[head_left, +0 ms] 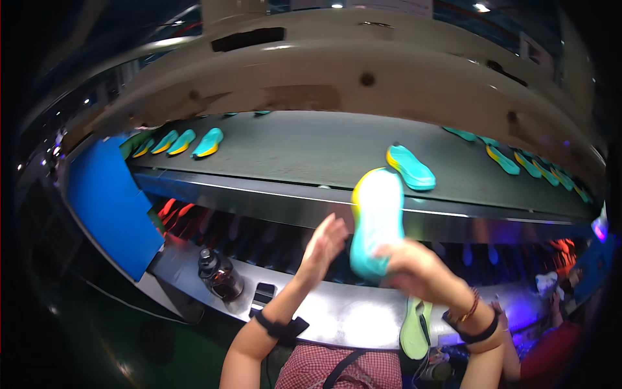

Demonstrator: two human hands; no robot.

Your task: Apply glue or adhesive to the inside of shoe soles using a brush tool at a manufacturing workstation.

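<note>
A turquoise shoe sole with a yellow edge is raised in front of the conveyor, its upper face bright with glare. My right hand grips it by its lower end, fingers wrapped over the side. My left hand is held up to the left of the sole, fingers stretched out and slightly blurred, touching nothing. Just beyond the held sole, another turquoise and yellow sole lies on the grey belt. A pale green sole with a dark strip on it rests by the metal ledge, near my right forearm.
More soles line the belt at left and right. Below, a lower level glows red at both ends. A dark bottle and a small black object stand on the metal ledge. A co-worker's red sleeve shows at right.
</note>
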